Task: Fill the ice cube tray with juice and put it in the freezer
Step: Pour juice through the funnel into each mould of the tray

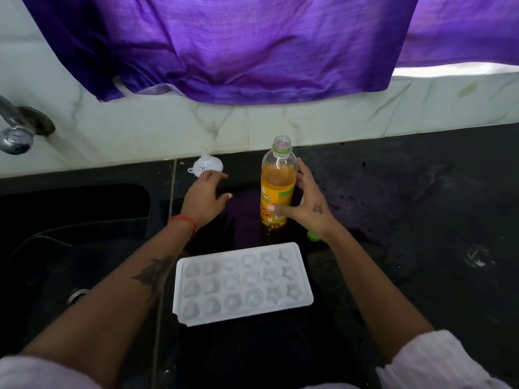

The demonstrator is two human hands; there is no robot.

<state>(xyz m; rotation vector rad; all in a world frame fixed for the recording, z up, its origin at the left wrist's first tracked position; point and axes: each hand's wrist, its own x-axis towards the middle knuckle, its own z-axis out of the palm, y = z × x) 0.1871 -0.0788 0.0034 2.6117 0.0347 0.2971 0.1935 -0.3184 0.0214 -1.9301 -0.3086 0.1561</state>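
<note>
A white ice cube tray [243, 283] lies flat on the black counter, its several moulds holding no juice. Behind it an uncapped bottle of orange juice [277, 183] stands upright. My right hand [307, 203] curves around the bottle's right side, thumb on the label, fingers spread and only loosely touching. My left hand [206, 193] hovers open to the left of the bottle, fingertips over a small white funnel [205, 165] at the wall. The green cap [312, 236] lies on the counter under my right wrist.
A black sink [73, 242] with a drain sits at the left, a chrome tap [16, 130] above it. A purple cloth [238, 49] hangs over the white tiled wall. Bare black counter [407, 220] stretches to the right.
</note>
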